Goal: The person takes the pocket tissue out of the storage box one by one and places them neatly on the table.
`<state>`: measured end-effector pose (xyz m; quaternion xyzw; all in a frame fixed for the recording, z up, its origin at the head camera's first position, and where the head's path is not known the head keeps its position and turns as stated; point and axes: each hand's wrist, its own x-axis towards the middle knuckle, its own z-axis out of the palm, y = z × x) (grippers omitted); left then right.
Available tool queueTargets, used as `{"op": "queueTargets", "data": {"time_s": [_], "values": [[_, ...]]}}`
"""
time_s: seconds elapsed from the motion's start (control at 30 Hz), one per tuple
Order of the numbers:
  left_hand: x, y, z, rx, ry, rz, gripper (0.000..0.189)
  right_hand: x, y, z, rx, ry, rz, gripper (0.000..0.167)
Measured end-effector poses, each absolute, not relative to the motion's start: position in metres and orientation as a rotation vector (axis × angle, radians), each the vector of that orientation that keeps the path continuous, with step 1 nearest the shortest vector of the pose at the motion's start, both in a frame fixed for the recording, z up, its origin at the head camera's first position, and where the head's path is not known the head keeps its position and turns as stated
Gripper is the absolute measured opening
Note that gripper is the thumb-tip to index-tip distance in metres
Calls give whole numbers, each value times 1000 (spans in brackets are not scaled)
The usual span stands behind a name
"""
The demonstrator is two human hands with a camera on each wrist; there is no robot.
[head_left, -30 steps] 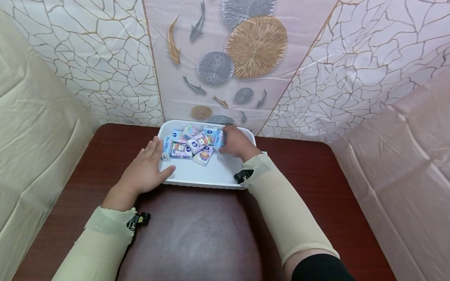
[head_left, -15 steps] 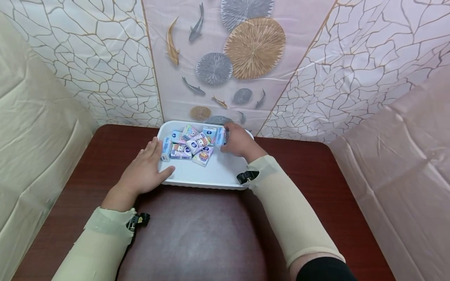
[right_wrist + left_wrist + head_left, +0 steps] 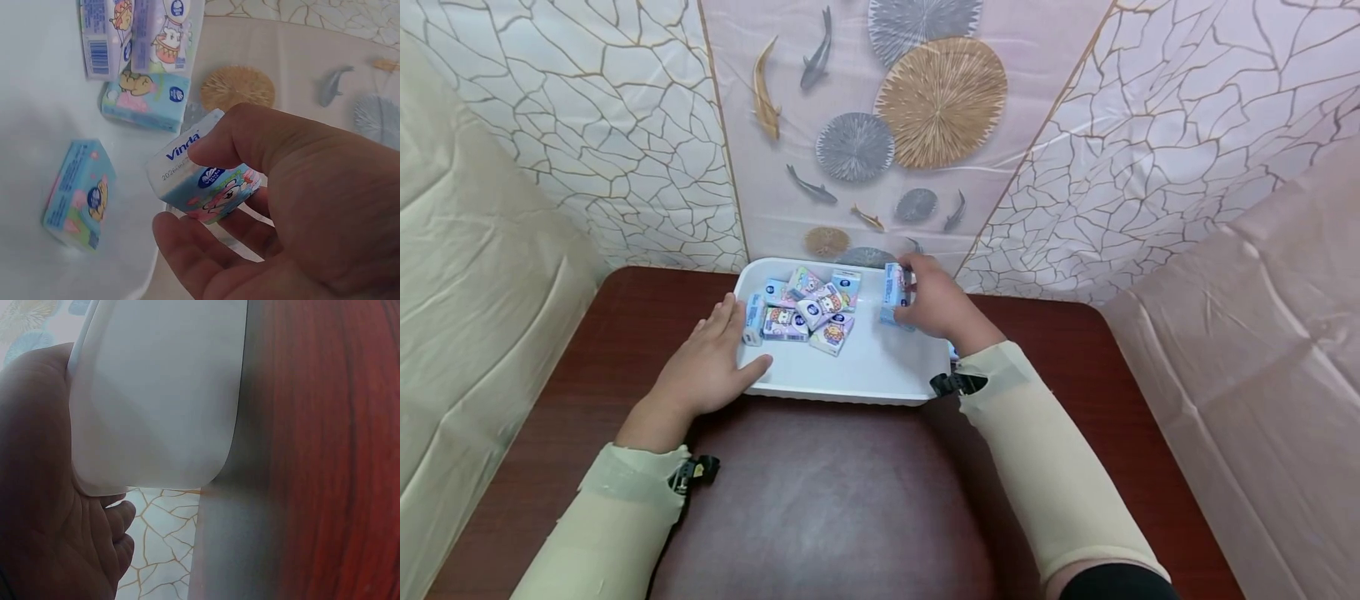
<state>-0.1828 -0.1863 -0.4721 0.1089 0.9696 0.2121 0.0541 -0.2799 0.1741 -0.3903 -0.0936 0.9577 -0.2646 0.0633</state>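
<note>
Table (image 3: 617, 342) of reddish-brown wood shows at the far left. Next comes the left hand (image 3: 703, 367), fingers straight and thumb spread wide, resting against the left side of a white tray (image 3: 857, 375). Small patterned packs (image 3: 818, 308) lie heaped in the tray's left half. The right wrist view shows a stray pack (image 3: 81, 194) in the tray, apart from the heap. Farther right, thumb and fingers of the right hand (image 3: 946, 304) pinch a blue pack (image 3: 896, 285) over the tray.

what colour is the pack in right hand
The pack is light blue with a whitish end and cartoon print, clearest in the right wrist view.
</note>
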Motion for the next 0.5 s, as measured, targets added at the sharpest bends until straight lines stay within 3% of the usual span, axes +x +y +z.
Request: {"op": "queueTargets", "data": {"time_s": [0.5], "values": [[-182, -186, -471, 321, 2950, 649, 108, -262, 210, -387, -335, 2918, -841, 97]]}}
